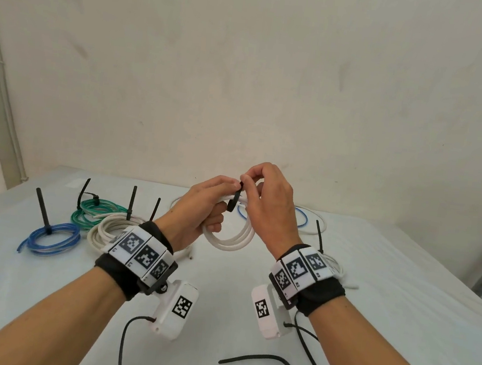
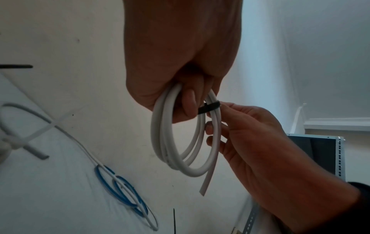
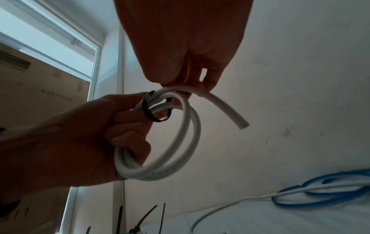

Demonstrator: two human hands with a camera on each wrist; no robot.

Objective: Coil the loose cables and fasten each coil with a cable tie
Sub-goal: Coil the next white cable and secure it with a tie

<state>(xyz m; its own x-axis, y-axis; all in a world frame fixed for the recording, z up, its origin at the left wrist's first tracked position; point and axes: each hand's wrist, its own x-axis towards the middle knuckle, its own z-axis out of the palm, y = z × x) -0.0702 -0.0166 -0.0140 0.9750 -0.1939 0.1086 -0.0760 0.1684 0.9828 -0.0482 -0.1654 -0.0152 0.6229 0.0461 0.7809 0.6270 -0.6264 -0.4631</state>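
A white cable coil [image 1: 226, 245] hangs above the table, in front of me. My left hand [image 1: 210, 206] grips the left side of the coil, fingers curled through its loops [image 2: 180, 142]. A black cable tie [image 1: 232, 202] is looped round the coil's top strands. My right hand [image 1: 256, 184] pinches the tie's upper end between thumb and fingers. In the left wrist view the tie [image 2: 208, 108] crosses the strands next to my right hand [image 2: 230, 114]. In the right wrist view the tie [image 3: 148, 109] forms a loose ring, and the coil's cut end [image 3: 242, 125] sticks out to the right.
Tied coils lie on the white table [image 1: 398, 320] at the left: blue [image 1: 50, 238], green [image 1: 95, 210] and white [image 1: 108, 230]. Loose blue and white cables [image 1: 301, 219] lie at the back. Two spare black ties [image 1: 267, 362] lie near the front edge.
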